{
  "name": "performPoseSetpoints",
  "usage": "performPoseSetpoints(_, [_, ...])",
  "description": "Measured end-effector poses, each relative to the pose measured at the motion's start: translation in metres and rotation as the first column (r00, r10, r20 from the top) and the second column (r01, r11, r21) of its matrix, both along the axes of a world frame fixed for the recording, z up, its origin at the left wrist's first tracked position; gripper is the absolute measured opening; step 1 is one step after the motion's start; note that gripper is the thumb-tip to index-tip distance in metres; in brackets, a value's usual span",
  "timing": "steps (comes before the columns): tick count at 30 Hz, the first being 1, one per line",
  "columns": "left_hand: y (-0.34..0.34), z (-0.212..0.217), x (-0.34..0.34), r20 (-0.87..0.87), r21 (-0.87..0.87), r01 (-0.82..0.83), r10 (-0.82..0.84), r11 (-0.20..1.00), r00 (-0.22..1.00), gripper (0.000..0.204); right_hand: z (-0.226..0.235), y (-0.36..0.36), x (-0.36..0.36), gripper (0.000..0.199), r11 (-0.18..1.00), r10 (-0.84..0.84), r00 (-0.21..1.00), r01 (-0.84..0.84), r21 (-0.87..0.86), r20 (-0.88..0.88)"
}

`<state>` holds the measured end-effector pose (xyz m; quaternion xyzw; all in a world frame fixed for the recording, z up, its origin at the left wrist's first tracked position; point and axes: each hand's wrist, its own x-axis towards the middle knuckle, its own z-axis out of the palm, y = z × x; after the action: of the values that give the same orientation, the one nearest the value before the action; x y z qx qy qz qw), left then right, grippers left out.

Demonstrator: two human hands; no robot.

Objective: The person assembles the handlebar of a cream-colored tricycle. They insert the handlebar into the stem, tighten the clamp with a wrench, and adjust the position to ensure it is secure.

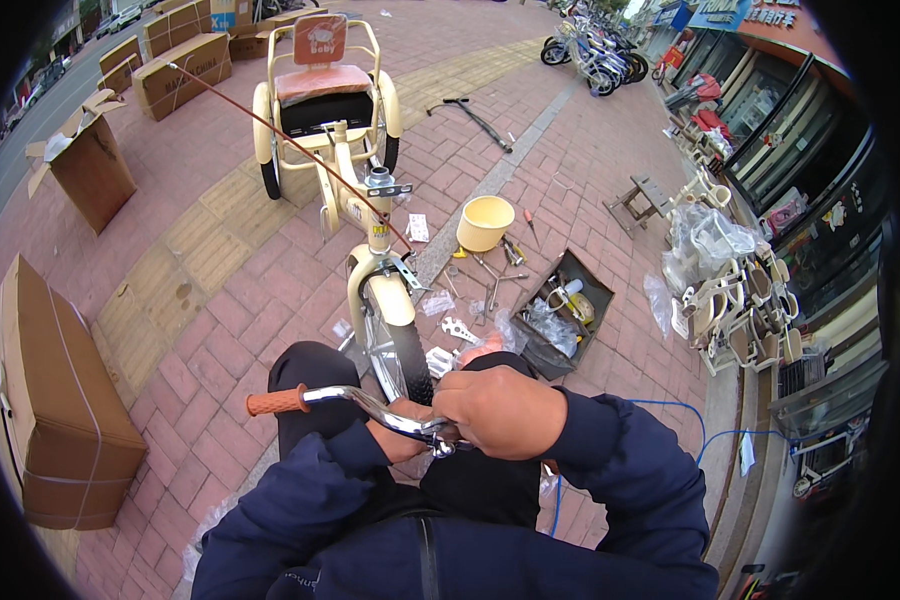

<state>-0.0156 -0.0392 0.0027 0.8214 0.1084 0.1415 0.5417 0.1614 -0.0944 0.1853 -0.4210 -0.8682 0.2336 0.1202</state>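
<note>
A chrome handlebar (368, 403) with an orange grip (278, 401) lies across my lap. My left hand (400, 428) is closed around it from beneath, its fingers partly hidden by the bar. My right hand (502, 408) is curled into a closed shape at the bar's middle, next to a small metal fitting (440, 441). What sits inside its fingers is hidden. Ahead of my knees stands a cream child's tricycle (380, 232), its front wheel (410, 355) between my legs, with no bar on its head tube. A thin reddish-brown rod (270, 125) slants across its frame.
Right of the tricycle are a cream bucket (486, 222), a dark toolbox (568, 310) and scattered tools, including a silver spanner (458, 329). A hand pump (480, 124) lies farther off. Cardboard boxes (65, 410) line the left. Wrapped cream parts (735, 290) pile by the shopfront.
</note>
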Motion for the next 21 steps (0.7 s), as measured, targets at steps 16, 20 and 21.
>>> performPoseSetpoints(16, [-0.003,0.003,0.005,-0.009,0.035,-0.029,0.029,0.999,1.0,0.023,-0.004,-0.011,-0.003,0.022,0.954,-0.295,0.955,0.293,0.064,0.034])
performPoseSetpoints(20, [-0.002,0.007,0.003,-0.046,0.009,0.01,-0.009,1.0,0.999,0.022,-0.002,-0.011,-0.005,0.022,0.945,-0.324,0.939,0.328,-0.017,0.114])
performPoseSetpoints(21, [-0.003,0.008,0.003,-0.017,-0.004,-0.003,0.002,1.0,1.0,0.022,-0.001,-0.01,-0.005,0.022,0.947,-0.313,0.94,0.321,-0.035,0.134])
